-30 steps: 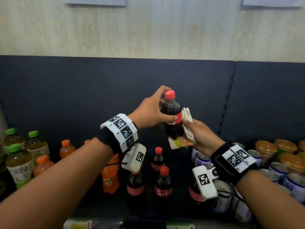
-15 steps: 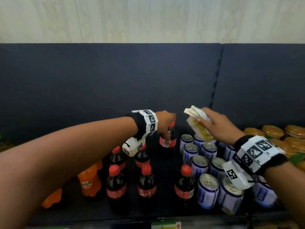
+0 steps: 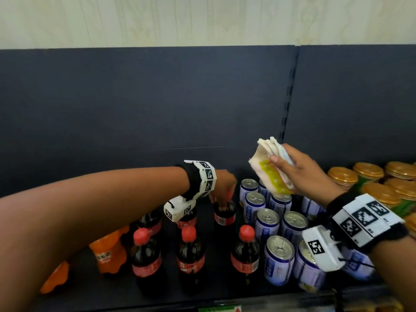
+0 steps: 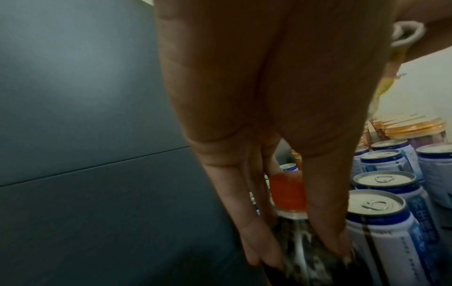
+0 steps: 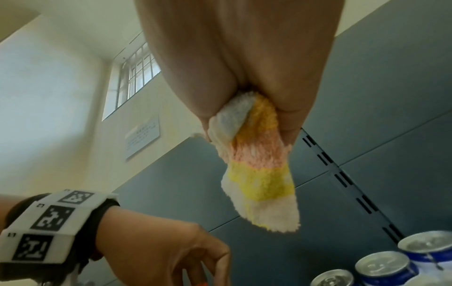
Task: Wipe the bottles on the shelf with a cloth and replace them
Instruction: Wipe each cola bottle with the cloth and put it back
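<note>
A small cola bottle (image 3: pixel 224 216) with a red cap (image 4: pixel 288 193) stands upright in the back row of the dark shelf (image 3: pixel 202 298), just left of the cans. My left hand (image 3: pixel 222 188) reaches down over it, fingers and thumb straddling the cap and pinching the bottle's shoulder (image 4: pixel 303 255). My right hand (image 3: pixel 299 170) hovers above the cans, apart from the bottle, and grips a folded white cloth (image 3: pixel 270 174) with yellow and pink stripes (image 5: pixel 264 174).
Three cola bottles (image 3: pixel 191 253) stand in the front row, with more behind them. Orange soda bottles (image 3: pixel 108 255) are at the left. Several blue-and-white cans (image 3: pixel 279 255) crowd the right, gold-lidded jars (image 3: pixel 371 176) beyond. A dark back panel (image 3: pixel 157 109) closes the shelf.
The cola bottle came down from mid-air, where the cloth touched it, onto the shelf's back row under my left hand. My right hand drew away to the right with the cloth.
</note>
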Available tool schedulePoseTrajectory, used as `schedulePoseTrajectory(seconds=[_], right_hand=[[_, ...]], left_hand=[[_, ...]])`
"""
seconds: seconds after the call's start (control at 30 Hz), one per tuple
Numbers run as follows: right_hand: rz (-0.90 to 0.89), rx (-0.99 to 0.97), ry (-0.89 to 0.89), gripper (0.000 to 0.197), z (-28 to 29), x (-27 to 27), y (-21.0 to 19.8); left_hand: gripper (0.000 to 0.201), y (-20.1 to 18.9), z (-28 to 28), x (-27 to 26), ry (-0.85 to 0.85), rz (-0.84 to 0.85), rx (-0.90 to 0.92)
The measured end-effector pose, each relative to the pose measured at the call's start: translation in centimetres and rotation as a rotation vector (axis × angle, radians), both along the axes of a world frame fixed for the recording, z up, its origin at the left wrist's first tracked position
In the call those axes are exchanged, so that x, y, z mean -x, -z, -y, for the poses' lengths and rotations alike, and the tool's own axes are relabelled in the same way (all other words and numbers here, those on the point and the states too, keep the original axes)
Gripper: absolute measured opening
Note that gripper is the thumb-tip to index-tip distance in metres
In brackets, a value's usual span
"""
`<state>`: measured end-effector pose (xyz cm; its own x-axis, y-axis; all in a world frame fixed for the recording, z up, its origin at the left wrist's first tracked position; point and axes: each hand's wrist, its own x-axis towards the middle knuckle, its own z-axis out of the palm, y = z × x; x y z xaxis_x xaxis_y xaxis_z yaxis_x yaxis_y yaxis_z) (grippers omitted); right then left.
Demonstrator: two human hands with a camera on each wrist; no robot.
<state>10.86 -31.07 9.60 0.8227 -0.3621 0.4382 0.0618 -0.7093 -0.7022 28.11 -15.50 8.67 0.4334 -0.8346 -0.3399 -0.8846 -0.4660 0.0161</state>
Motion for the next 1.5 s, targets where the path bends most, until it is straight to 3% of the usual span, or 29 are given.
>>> schedulePoseTrajectory(seconds=[0.1, 0.23, 0.3, 0.4, 0.43, 0.5, 0.6, 0.73, 0.83, 0.97, 1.03, 1.1, 1.23, 1.37, 1.5], right_hand=[[0.064, -0.182, -0.029, 0.027, -0.8, -0.2, 0.1], [0.108, -0.607, -0.051, 0.034, -1.3, -0.8, 0.7], [0.106, -0.825, -0.065, 0.041, -1.4, -1.0, 0.8], [0.062, -1.03, -0.111, 0.04, -1.9, -0.7, 0.5], [0.036, -1.058, -0.125, 0.038, -2.0, -0.6, 0.6], [-0.001, -1.056, -0.144, 0.032, -2.5, -0.4, 0.5], [-0.004, -0.988, -0.133, 0.019, -3.3, 0.1, -0.1], [0.062, -0.952, -0.142, 0.018, -5.0, 0.4, -1.0], [0.142, -0.953, -0.177, 0.022, -7.0, 0.1, -2.2], [0.198, -0.856, -0.323, 0.023, -12.5, -0.9, -4.4], [0.202, -0.699, -0.387, 0.028, -15.8, -1.4, -4.9], [0.185, -0.497, -0.449, 0.031, -19.2, -1.2, -4.5], [0.063, -0.213, -0.673, 0.044, -24.6, -0.4, -0.6], [-0.058, -0.242, -0.804, 0.046, -25.3, 0.3, 3.2], [0.006, -0.222, -0.764, 0.038, -25.8, -0.2, 3.5]], left_hand=[[0.034, -1.3, -1.1, -0.6, -0.012, -0.005, 0.005], [0.05, -2.5, -4.0, -2.1, 0.004, 0.182, -0.11], [0.042, -2.5, -5.6, -2.7, -0.056, 0.155, -0.224], [0.013, -2.2, -7.1, -2.8, -0.107, 0.076, -0.248], [0.02, -2.1, -7.3, -2.7, -0.079, 0.08, -0.241], [0.026, -2.4, -7.9, -2.3, -0.053, 0.103, -0.217], [0.01, -4.8, -9.5, -2.1, -0.073, 0.147, -0.045], [0.013, -10.1, -13.4, -1.0, -0.145, 0.116, 0.376], [0.019, -12.4, -16.9, 0.8, -0.168, 0.156, 0.827], [0.018, -11.3, -21.0, 4.9, -0.219, -0.081, 1.411], [0.017, -9.1, -22.3, 6.8, -0.308, -0.268, 1.57], [0.014, -6.2, -23.2, 8.5, -0.389, -0.385, 1.608], [0.014, -1.1, -25.9, 9.7, -0.499, -0.347, 1.691], [0.031, 0.9, -29.4, 9.7, -0.588, -0.274, 1.728], [0.032, 0.9, -30.3, 10.1, -0.646, -0.325, 1.761]])
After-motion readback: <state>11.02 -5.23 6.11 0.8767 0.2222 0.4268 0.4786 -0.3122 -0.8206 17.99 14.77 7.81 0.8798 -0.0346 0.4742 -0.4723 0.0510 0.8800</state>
